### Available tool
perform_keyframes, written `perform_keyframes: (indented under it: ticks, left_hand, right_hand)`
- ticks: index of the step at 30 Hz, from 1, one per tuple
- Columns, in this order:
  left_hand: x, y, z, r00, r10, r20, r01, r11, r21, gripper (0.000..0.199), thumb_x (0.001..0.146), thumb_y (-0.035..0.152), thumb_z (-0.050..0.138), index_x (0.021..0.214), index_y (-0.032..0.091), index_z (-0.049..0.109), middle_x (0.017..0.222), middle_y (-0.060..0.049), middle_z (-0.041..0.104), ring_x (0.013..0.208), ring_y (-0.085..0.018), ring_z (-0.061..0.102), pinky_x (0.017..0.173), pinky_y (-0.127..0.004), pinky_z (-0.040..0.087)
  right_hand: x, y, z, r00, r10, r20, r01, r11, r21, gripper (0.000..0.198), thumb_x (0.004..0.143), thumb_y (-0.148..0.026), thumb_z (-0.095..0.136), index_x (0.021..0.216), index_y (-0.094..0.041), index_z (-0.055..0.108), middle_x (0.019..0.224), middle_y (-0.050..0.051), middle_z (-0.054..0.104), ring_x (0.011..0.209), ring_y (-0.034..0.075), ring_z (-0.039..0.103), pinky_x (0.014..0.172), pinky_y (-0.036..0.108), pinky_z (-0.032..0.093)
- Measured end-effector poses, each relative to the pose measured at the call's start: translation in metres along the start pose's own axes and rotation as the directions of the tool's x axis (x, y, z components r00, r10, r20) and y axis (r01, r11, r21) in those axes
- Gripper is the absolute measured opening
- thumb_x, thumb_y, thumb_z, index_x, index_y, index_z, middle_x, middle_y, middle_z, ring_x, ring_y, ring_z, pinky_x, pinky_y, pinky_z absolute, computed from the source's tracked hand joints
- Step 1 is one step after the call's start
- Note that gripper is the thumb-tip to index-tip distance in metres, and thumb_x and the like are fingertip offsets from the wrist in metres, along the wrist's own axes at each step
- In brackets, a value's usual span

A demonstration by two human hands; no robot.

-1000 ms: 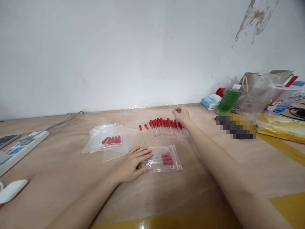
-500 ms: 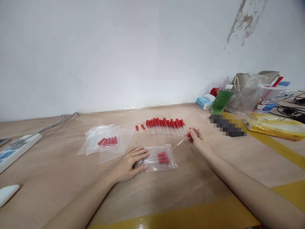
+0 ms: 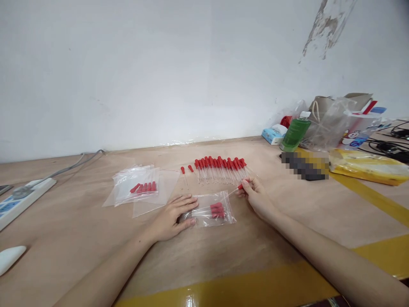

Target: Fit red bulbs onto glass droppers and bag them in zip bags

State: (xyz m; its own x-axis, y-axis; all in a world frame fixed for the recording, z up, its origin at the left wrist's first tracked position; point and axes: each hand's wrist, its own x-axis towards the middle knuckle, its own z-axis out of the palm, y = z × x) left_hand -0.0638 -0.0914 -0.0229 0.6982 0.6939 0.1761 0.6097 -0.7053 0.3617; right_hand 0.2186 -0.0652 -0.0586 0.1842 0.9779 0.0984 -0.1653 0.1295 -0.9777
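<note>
My left hand [image 3: 177, 216] lies flat with its fingers stretched over the closed end of a clear zip bag [image 3: 204, 221]. Inside that bag are a few glass droppers [image 3: 217, 209] with red rubber bulbs. Between thumb and fingers, my right hand [image 3: 255, 196] pinches a dropper [image 3: 240, 186] by its red bulb, its glass tube pointing left at the bag's zip end. Whether the tip is inside the bag I cannot tell. Behind the bag, several more droppers [image 3: 220, 164] lie in a row, bulbs toward the wall. Two single ones [image 3: 182, 170] lie left of the row.
Left of my left hand is a stack of clear bags [image 3: 136, 175], the top one holding several droppers. A power strip [image 3: 28, 200] sits at far left. A green bottle [image 3: 295, 133], a tissue pack [image 3: 272, 135] and a yellow package [image 3: 367, 167] stand at right.
My right hand has moved left with the dropper, bringing its tube to the bag's zip end. My left hand stays on the bag.
</note>
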Motion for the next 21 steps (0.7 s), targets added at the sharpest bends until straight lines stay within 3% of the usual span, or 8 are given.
perform_keyframes:
  ticks: [4, 7, 9, 15, 19, 21]
  left_hand:
    - [0.0, -0.001, 0.0, 1.0, -0.011, 0.018, 0.011, 1.0, 0.013, 0.046, 0.084, 0.041, 0.047, 0.127, 0.028, 0.041, 0.131, -0.003, 0.045, 0.126, -0.022, 0.032, 0.103, -0.045, 0.027]
    - [0.0, -0.001, 0.0, 1.0, -0.014, 0.015, 0.014, 1.0, 0.016, 0.046, 0.084, 0.041, 0.047, 0.127, 0.028, 0.042, 0.132, -0.003, 0.044, 0.125, -0.022, 0.032, 0.103, -0.045, 0.027]
    - [0.0, -0.001, 0.001, 1.0, -0.011, 0.012, 0.01, 1.0, 0.017, 0.046, 0.084, 0.041, 0.048, 0.127, 0.028, 0.042, 0.132, -0.004, 0.044, 0.125, -0.023, 0.033, 0.103, -0.044, 0.028]
    - [-0.001, 0.0, 0.0, 1.0, -0.021, -0.011, 0.021, 0.999, 0.037, 0.054, 0.083, 0.043, 0.048, 0.132, 0.026, 0.034, 0.132, -0.005, 0.044, 0.124, -0.023, 0.035, 0.101, -0.044, 0.03]
    - [0.0, 0.002, -0.001, 1.0, -0.021, -0.009, 0.021, 0.999, 0.046, 0.054, 0.083, 0.044, 0.048, 0.132, 0.026, 0.034, 0.131, -0.005, 0.044, 0.124, -0.024, 0.034, 0.101, -0.043, 0.03]
    - [0.0, 0.002, -0.001, 1.0, -0.022, -0.004, 0.022, 0.999, 0.048, 0.054, 0.083, 0.044, 0.048, 0.132, 0.026, 0.034, 0.132, -0.005, 0.044, 0.124, -0.024, 0.034, 0.101, -0.043, 0.029]
  right_hand:
    - [-0.002, -0.001, -0.001, 0.999, -0.035, 0.009, 0.035, 0.999, -0.028, 0.04, 0.065, -0.055, 0.059, 0.083, -0.022, 0.044, 0.065, -0.002, 0.057, 0.054, 0.013, 0.058, 0.055, 0.029, 0.05]
    - [-0.001, -0.002, -0.004, 1.0, 0.016, 0.022, -0.016, 1.0, -0.005, 0.039, 0.063, -0.053, 0.062, 0.079, -0.021, 0.046, 0.067, -0.001, 0.059, 0.058, 0.013, 0.059, 0.059, 0.03, 0.05]
    - [-0.001, -0.004, -0.007, 0.996, 0.034, 0.081, -0.028, 0.997, -0.079, 0.037, 0.062, -0.05, 0.064, 0.078, -0.019, 0.051, 0.069, 0.0, 0.06, 0.059, 0.012, 0.057, 0.059, 0.028, 0.049]
    - [-0.005, -0.009, -0.009, 0.937, -0.054, 0.346, 0.219, 0.861, -0.459, 0.024, 0.064, -0.04, 0.065, 0.075, -0.018, 0.065, 0.058, -0.002, 0.056, 0.051, 0.01, 0.046, 0.048, 0.023, 0.038]
    - [-0.007, -0.007, 0.0, 0.922, -0.124, 0.368, 0.315, 0.792, -0.522, 0.017, 0.066, -0.033, 0.064, 0.074, -0.018, 0.067, 0.066, 0.0, 0.06, 0.054, 0.011, 0.049, 0.051, 0.024, 0.04]
    - [-0.01, -0.005, 0.007, 0.915, -0.108, 0.388, 0.311, 0.802, -0.51, 0.015, 0.068, -0.03, 0.062, 0.077, -0.019, 0.067, 0.07, 0.001, 0.063, 0.057, 0.013, 0.053, 0.054, 0.026, 0.043]
